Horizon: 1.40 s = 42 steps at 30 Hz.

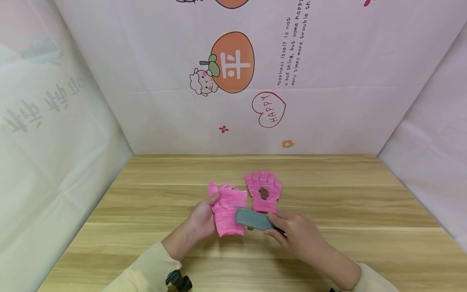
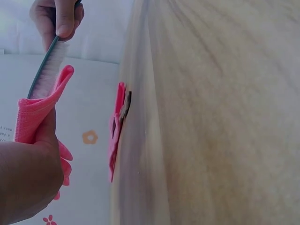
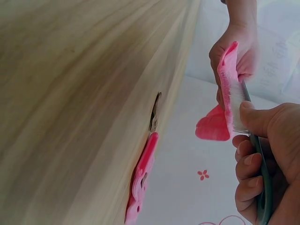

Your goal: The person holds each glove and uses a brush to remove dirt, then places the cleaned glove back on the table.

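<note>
A pink knit glove (image 1: 228,207) is held up off the table by my left hand (image 1: 200,221), thumb on its near face and the other fingers hidden behind it. The handle of a teal brush (image 1: 253,219) is gripped in my right hand (image 1: 300,235). In the right wrist view, the white bristles (image 3: 238,105) touch the held glove's surface. A second pink glove (image 1: 273,194) lies flat on the table just beyond the brush, fingers pointing away, with a brown patch (image 1: 264,193) on it. The brush covers part of the held glove's cuff edge.
Wood-grain table (image 1: 146,227) spreads under both hands. A small brown piece (image 1: 250,228) shows on the table beneath the brush, mostly covered. White printed cloth (image 1: 175,121) walls the back and both sides. A black device (image 1: 178,280) sits at the left sleeve.
</note>
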Motion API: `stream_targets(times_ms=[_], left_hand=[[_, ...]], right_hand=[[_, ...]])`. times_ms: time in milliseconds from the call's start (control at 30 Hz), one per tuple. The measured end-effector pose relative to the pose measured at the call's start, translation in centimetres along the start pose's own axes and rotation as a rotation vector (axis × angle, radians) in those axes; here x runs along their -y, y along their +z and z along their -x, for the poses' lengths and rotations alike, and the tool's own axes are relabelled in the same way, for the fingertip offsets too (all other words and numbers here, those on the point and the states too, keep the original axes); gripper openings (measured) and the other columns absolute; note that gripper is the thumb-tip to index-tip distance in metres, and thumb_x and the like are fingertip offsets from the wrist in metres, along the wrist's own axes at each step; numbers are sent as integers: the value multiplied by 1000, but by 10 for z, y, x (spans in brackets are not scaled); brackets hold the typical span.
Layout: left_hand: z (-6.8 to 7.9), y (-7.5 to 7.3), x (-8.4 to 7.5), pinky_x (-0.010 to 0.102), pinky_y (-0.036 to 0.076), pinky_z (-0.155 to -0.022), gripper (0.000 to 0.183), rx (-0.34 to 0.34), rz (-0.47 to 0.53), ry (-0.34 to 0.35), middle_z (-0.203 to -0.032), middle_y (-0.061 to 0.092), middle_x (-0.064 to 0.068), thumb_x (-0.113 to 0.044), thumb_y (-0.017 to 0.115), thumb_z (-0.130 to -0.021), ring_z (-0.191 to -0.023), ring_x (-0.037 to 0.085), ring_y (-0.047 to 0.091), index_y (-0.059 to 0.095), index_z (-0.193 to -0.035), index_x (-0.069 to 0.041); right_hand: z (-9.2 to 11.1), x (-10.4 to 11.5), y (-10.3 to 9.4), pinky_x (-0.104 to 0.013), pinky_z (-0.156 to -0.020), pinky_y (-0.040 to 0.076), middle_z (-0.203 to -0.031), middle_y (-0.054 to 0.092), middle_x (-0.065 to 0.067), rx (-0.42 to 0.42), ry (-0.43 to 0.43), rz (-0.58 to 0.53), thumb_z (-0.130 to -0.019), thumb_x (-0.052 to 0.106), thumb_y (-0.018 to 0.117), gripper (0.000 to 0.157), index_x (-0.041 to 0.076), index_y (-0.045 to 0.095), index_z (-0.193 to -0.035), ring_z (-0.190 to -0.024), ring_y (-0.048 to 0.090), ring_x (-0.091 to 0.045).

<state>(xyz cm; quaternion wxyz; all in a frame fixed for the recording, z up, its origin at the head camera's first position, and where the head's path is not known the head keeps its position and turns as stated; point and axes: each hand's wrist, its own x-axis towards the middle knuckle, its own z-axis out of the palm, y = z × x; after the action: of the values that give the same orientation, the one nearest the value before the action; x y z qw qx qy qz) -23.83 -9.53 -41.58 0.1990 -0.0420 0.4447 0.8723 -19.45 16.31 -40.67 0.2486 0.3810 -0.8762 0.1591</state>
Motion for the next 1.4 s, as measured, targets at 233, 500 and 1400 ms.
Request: stream_targets(times_ms=[233,500,1400], left_hand=[[0,-4,-5,32,44,-95,39,-27,32,45,-112,58,4,-23,31,-107,-103,16,55,35,-139,-2],[2,-3,-5,31,46,-92,37,25,39,14,-108,58,2,-23,29,-107,-100,14,56,34,-138,-4],[7,11,8,40,34,-110,44,63,-12,5,-120,62,4,-23,31,-106,-116,18,56,32,-142,3]], right_hand=[[8,-7,-8,-27,-52,54,-87,71,-4,56,62,40,-79,24,81,33,1,73,-102,-66,65,-12],[0,-10,-15,-14,-44,35,-74,61,2,-48,97,78,-81,26,78,35,2,72,-106,-53,42,-2],[-14,13,5,-22,-47,46,-74,64,-3,19,34,47,-81,30,79,38,0,73,-104,-57,53,-8]])
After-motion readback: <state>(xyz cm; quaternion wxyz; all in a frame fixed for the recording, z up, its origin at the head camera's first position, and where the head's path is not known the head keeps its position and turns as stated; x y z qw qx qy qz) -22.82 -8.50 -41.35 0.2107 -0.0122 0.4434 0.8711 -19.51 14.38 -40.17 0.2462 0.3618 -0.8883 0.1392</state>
